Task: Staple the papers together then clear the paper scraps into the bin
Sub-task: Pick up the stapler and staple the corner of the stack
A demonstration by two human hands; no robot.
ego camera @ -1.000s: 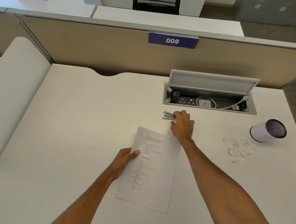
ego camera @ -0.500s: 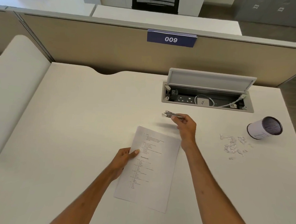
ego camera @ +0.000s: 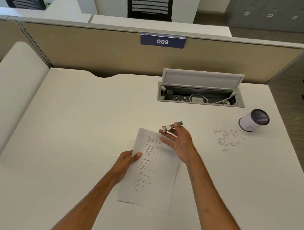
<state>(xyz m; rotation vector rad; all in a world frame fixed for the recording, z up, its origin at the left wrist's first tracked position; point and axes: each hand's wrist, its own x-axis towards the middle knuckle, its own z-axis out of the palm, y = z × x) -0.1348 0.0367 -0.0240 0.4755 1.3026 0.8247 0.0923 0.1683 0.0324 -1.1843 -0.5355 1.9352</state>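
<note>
The printed papers (ego camera: 155, 176) lie in a stack on the white desk (ego camera: 76, 128), tilted slightly. My left hand (ego camera: 126, 162) pinches their left edge, thumb on top. My right hand (ego camera: 179, 141) hovers above the stack's top right corner, palm turned up, holding a small silver stapler (ego camera: 171, 126) between thumb and fingertips. A heap of white paper scraps (ego camera: 225, 139) lies on the desk to the right. Just beyond it stands the bin (ego camera: 254, 120), a small white cylinder with a dark mesh inside.
An open cable box (ego camera: 200, 97) with sockets and a white cable is sunk into the desk's far side, its lid raised. A beige partition (ego camera: 98, 48) with a "009" label closes off the back. The desk's right edge runs beside the bin.
My right hand lifted the stapler off the desk, turned palm up and brought it back toward the papers' top right corner. My left hand stayed on the papers.
</note>
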